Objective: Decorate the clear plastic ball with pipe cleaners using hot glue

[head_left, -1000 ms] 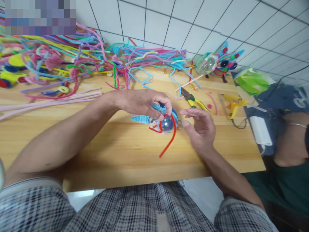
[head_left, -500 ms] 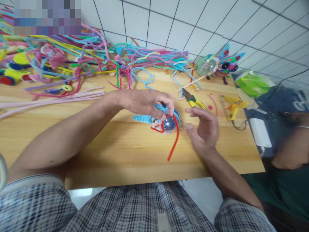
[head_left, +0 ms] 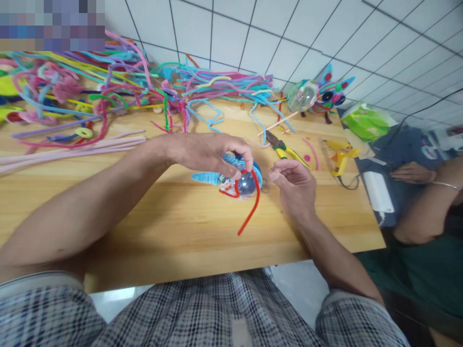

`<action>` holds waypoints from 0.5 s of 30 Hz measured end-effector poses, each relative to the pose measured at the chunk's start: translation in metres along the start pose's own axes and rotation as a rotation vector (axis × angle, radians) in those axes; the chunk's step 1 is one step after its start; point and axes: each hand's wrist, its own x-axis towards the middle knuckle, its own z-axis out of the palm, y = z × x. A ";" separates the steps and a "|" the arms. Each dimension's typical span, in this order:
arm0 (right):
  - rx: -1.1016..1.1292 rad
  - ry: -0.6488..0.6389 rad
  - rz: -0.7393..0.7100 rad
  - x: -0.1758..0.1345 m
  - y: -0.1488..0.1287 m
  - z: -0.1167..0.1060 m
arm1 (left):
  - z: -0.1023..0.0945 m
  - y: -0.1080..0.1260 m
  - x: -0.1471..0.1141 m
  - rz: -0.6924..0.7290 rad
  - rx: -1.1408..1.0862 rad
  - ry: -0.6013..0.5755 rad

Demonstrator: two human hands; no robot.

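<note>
My left hand (head_left: 213, 156) pinches a red pipe cleaner (head_left: 249, 219) between thumb and index finger. The pipe cleaner bends, one end hanging toward me and the other kinked to the left. Just beneath lies a craft piece with a clear ball (head_left: 247, 184), a blue wrapped rim and a pointed blue part (head_left: 204, 179); my fingers cover some of it. Small metal rings (head_left: 265, 185) show at its right side. To the right, apart from the craft piece, my right hand (head_left: 294, 185) has thumb and fingertips together; anything between them is too small to make out.
Pliers (head_left: 278, 144) lie beyond my right hand, with a yellow glue gun (head_left: 342, 156) farther right. Many coloured pipe cleaners (head_left: 224, 84) are heaped along the wall. A finished-looking craft figure (head_left: 329, 94) stands at the back right. Another person's arm (head_left: 430, 202) is at the right.
My right hand's fingers have closed from an open, spread pose into a pinch. The left hand keeps its hold on the red pipe cleaner. The whole view has shifted slightly.
</note>
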 end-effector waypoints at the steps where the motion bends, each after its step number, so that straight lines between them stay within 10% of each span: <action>1: 0.022 0.009 0.032 0.001 0.001 0.000 | 0.000 0.000 0.000 -0.001 0.001 -0.001; 15: 0.213 -0.059 0.201 0.006 0.009 -0.007 | 0.000 -0.001 0.000 -0.003 0.025 -0.002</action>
